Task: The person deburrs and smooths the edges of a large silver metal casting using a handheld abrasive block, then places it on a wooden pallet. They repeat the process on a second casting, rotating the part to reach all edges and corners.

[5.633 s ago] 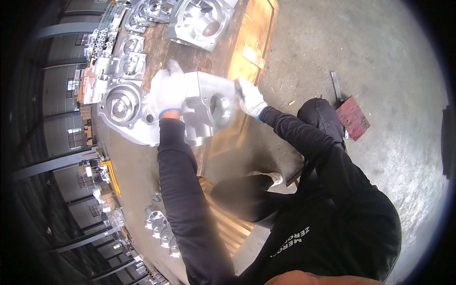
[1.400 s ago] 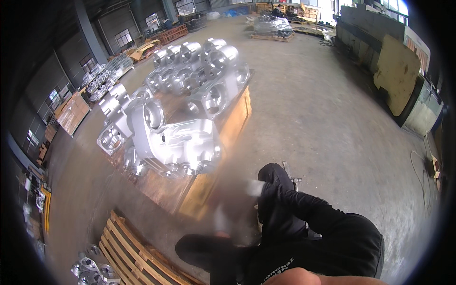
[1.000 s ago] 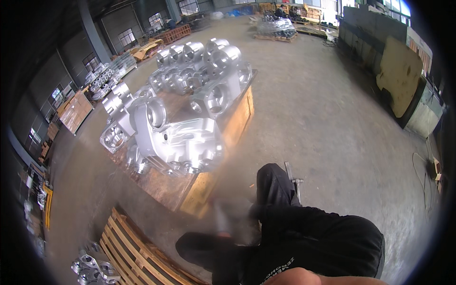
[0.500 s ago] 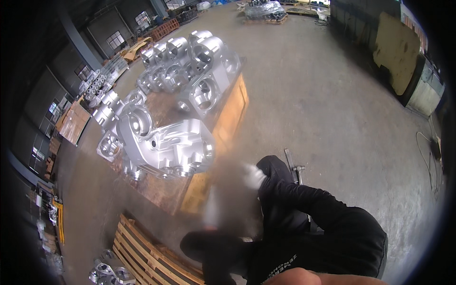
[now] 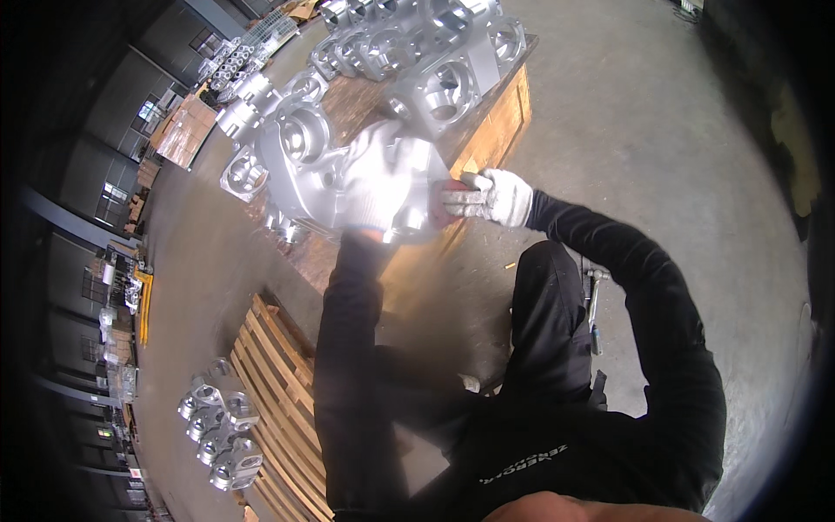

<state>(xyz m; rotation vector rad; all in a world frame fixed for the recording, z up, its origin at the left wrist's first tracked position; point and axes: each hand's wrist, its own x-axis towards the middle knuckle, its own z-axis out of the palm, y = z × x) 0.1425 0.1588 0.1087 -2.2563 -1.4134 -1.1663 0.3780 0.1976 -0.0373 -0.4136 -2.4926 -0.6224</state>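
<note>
A large silver cast metal housing [image 5: 296,170] lies at the front of a wooden-sided crate or table. My left hand [image 5: 378,178], in a white glove, lies across the top of this housing; glare washes out its fingers, which look laid flat on the metal. At the right end of the housing, my gloved right hand [image 5: 497,198] has its fingers closed on a small reddish pad-like thing [image 5: 449,198]. That thing is pressed against the end of the casting, and its exact kind is hard to make out.
More silver castings [image 5: 444,91] stand at the back of the crate [image 5: 491,126]. Down to the left, a slatted wooden pallet [image 5: 278,374] lies beside several castings [image 5: 222,426] on the floor. A hammer-like tool [image 5: 595,296] is beside my right leg.
Both hands have risen from near my knees to the housing. The reddish thing now shows at my right hand. The view has tilted down, so the castings appear higher.
</note>
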